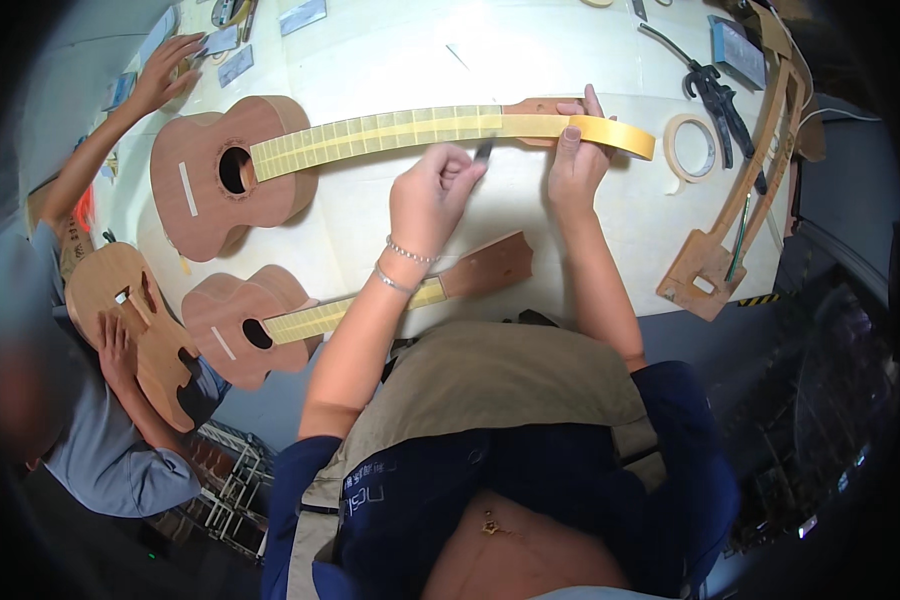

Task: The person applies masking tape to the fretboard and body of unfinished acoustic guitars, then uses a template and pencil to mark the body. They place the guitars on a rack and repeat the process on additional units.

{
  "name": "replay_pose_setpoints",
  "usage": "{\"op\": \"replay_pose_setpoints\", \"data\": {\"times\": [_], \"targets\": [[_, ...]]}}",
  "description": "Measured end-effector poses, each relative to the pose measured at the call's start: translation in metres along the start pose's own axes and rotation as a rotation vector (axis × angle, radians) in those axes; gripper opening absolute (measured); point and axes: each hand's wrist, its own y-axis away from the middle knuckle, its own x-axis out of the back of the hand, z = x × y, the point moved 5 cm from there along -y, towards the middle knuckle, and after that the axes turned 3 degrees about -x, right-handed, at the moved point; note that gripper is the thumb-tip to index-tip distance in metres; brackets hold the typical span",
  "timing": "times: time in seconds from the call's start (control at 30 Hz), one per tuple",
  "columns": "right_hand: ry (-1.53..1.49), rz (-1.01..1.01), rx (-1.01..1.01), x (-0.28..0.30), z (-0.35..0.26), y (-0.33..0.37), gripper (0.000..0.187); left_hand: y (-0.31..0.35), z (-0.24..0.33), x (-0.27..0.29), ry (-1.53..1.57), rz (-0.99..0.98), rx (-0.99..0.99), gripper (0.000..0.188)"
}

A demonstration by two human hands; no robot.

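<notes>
Larger ukulele (280,125), one, unstrung, brown wood: lay face up across the white tabletop (355,225), body to the left, headstock to the right, its fretboard covered in yellow tape. Handling, as judged: light and hollow, stiff along the neck, thin and easily dented at the soundboard; best taken by the neck or the body's sides, clear of the sound hole. Roll of yellow tape (625,137), one: stood at the headstock, its loose strip running onto the neck; probably light, flexible and tacky, best held by the rim. Right hand (578,165): thumb against the roll, fingers behind it and partly hidden, one extended past the headstock; forearm rose from below, nearly upright. Left hand (435,195): thumb and fingers pinched a small dark tool (484,150), blurred, its kind uncertain, just below the neck; wrist bent, forearm slanting up to the right over the neck of a smaller ukulele (245,325). Outlying items: a cream tape roll (708,150) and a black clamp (715,100), right; a co-worker's hand (170,70), upper left, near small flat blocks (236,66).
</notes>
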Motion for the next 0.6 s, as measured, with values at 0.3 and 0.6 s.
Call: {"op": "replay_pose_setpoints", "data": {"times": [0.3, 0.6], "targets": [[-0.007, -0.023, -0.012, 0.000, 0.000, 0.003, 0.052, -0.027, 0.005, -0.022, 0.229, -0.029, 0.070, 0.046], [-0.202, 0.017, 0.127, 0.000, -0.027, 0.004, 0.028, -0.032, 0.004, -0.024, 0.169, -0.006, 0.090, 0.044]]}}
